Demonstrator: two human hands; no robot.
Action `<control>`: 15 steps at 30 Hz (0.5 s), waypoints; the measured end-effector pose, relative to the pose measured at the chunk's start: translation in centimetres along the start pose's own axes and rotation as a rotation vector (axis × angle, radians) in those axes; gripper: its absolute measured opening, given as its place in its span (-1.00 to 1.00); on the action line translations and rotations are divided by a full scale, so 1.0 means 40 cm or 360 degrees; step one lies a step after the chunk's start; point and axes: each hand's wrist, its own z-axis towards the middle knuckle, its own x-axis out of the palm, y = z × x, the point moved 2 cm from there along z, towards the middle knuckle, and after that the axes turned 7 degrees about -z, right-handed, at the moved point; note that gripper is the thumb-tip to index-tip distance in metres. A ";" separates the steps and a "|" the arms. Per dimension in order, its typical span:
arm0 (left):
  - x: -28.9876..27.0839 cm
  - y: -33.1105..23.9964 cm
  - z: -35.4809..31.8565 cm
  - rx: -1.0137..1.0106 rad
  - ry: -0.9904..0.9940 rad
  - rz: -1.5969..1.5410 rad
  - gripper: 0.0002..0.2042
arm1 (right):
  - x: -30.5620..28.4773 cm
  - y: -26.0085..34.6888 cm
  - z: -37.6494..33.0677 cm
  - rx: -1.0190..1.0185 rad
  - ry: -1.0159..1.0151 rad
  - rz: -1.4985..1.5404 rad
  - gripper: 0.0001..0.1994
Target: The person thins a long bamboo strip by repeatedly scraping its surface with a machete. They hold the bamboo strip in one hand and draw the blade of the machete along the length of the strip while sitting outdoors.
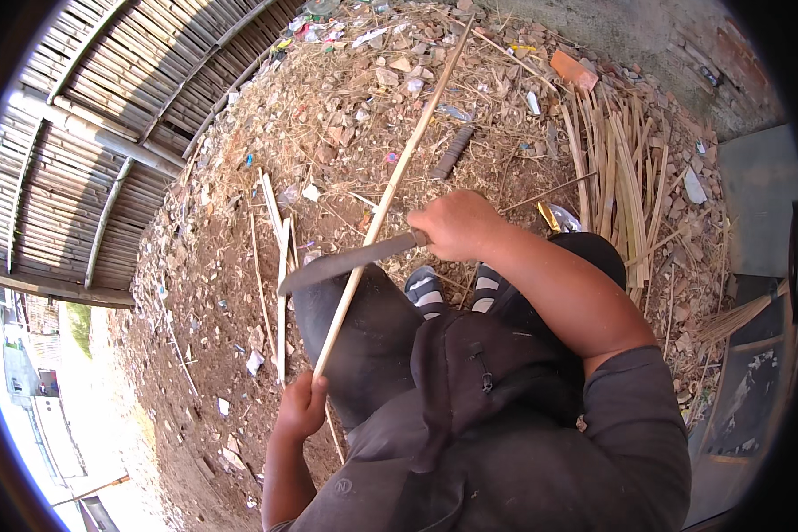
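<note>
1. A slatted bamboo wall [106, 115] is curving along the left edge of the view, and beside it the dirt ground [204, 293] is lying strewn with stones, scraps and dry straw.
2. A few loose bamboo strips [280, 257] are lying on the ground just left of the person's knee.
3. The left hand [301, 406] is sitting low in the picture, its fingers wrapped fully around the near end of a long bamboo stick [390, 186]; the grip is closed tight on it.
4. The stick is running up and to the right from that hand, across the person's dark-trousered knee [363, 337], and reaching far out over the littered ground toward the top of the view.
5. A long dark knife blade [346, 262] is lying across the stick, touching it about midway along the visible length, with its tip pointing left.
6. The right hand [457, 223] is clenching the knife's handle, fingers curled shut around it so the handle is hidden.
7. Striped shoes [452, 291] are showing just below that hand.
8. Farther right, a pile of split bamboo slats [616, 168] is lying fanned on the ground, well apart from both hands, with a red brick piece [573, 69] above it.
</note>
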 end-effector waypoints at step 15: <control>0.000 0.020 -0.005 0.0036 -0.0023 0.0098 -0.69 | 0.007 0.010 0.006 -0.0379 -0.0389 -0.0277 -0.88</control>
